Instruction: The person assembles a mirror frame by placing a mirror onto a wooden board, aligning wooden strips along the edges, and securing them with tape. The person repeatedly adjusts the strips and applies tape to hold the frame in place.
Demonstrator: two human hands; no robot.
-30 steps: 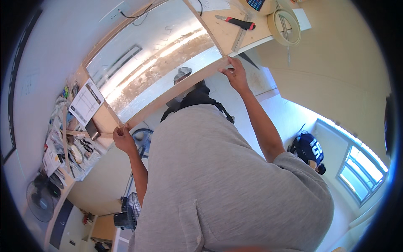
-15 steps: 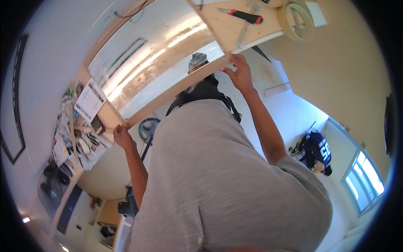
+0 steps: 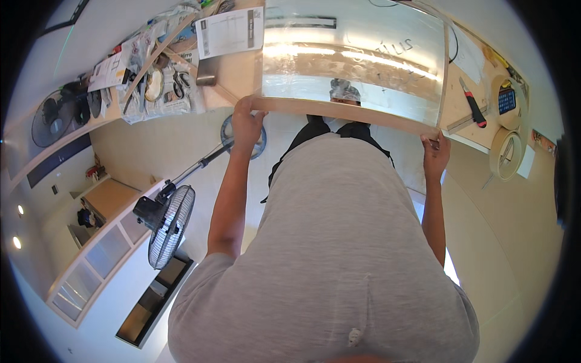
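- The person holds a wooden frame (image 3: 339, 112) with a shiny sheet (image 3: 354, 60) stretched in it, one hand at each near corner.
- The left hand (image 3: 247, 124) is closed on the near left corner of the frame, with the fingers wrapped over the wooden strip.
- The right hand (image 3: 436, 154) is closed on the near right corner, and the fingertips pinch the strip from below.
- The frame lies on the wooden surface (image 3: 233, 72), and its near edge stands out over the edge of the surface, just above the grey shirt (image 3: 339, 260) of the person.
- The sheet reflects light in bright bands, and a covered head shows in it near the middle of the near edge.
- Left of the frame, a printed paper (image 3: 230, 33) lies on the surface, touching the left side of the frame.
- Further left, scissors (image 3: 180, 85) and other small tools lie on a heap of papers.
- Right of the frame, a knife (image 3: 473, 104) with a red and black handle lies on the surface, just beside a metal ruler (image 3: 463, 121).
- Near the right rim there are a calculator (image 3: 505, 100) and a tape roll (image 3: 505, 154), well apart from the right hand.
- A standing fan (image 3: 169, 224) is on the floor below the left arm.
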